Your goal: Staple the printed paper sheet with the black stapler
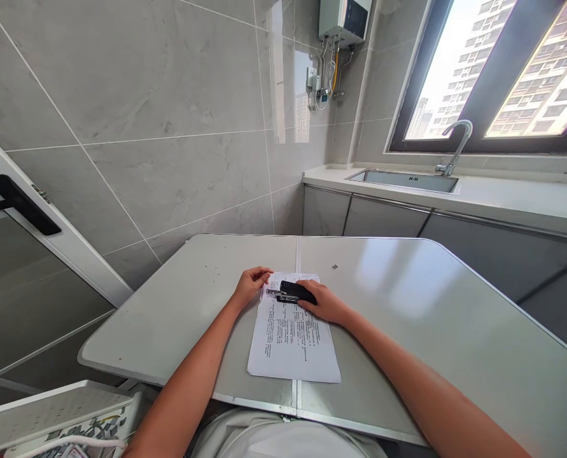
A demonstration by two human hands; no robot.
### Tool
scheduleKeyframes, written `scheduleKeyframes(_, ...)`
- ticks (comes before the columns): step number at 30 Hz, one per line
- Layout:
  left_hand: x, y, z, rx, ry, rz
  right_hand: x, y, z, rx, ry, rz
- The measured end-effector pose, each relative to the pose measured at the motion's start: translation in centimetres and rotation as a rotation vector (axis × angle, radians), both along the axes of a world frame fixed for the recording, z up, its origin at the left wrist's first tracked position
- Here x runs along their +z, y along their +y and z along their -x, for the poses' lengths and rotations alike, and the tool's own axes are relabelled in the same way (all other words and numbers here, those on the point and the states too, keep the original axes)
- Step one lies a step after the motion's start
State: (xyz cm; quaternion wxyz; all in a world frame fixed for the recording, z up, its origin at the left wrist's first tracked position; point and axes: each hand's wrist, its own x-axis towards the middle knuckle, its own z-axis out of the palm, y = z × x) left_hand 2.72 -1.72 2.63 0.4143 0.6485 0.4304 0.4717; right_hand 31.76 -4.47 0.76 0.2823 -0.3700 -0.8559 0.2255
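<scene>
A black stapler (298,292) lies across the upper part of the printed sheets of paper (295,346), its silver metal end pointing left. My right hand (324,303) is closed around the stapler's right end. My left hand (252,284) is at the upper left corner of the sheets, thumb and fingers pinched together on the paper's edge, just left of the stapler's tip. The stapler's jaws look parted at the metal end. Lines of dark print run down the top sheet.
The sheets rest on a light folding table (168,305) with a centre seam. A small dark strip, perhaps staples (335,267), lies beyond my right hand, and tiny dark bits (212,270) lie at the left. A white perforated rack (58,413) stands at lower left; a sink (407,180) is behind.
</scene>
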Motion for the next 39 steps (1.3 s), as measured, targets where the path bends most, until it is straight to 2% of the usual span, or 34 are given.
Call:
scheduleKeyframes(6,-0.3,0.0,-0.1,-0.033,0.017,0.053,0.1,-0.1,0.0,-0.004,-0.005,-0.01)
scheduleKeyframes(15,0.2,-0.3,-0.2,-0.104,0.025,0.029,-0.1,0.1,0.1,0.011,-0.004,-0.009)
scheduleKeyframes(20,0.1,-0.3,-0.1,-0.046,0.027,0.017,-0.1,0.1,0.1,0.015,0.007,-0.013)
scheduleKeyframes(22,0.3,-0.5,0.1,-0.05,0.132,-0.037,-0.1,0.2,0.1,0.015,0.011,-0.009)
scheduleKeyframes(26,0.8,-0.7,0.3,-0.114,0.403,-0.264,-0.3,0.3,0.1,0.018,0.033,-0.015)
scheduleKeyframes(29,0.7,-0.7,0.3,-0.127,0.457,-0.339,-0.4,0.4,0.0,0.027,0.045,-0.023)
scheduleKeyframes(39,0.4,-0.7,0.3,-0.262,0.412,-0.209,0.0,0.2,0.1,0.032,0.045,-0.021)
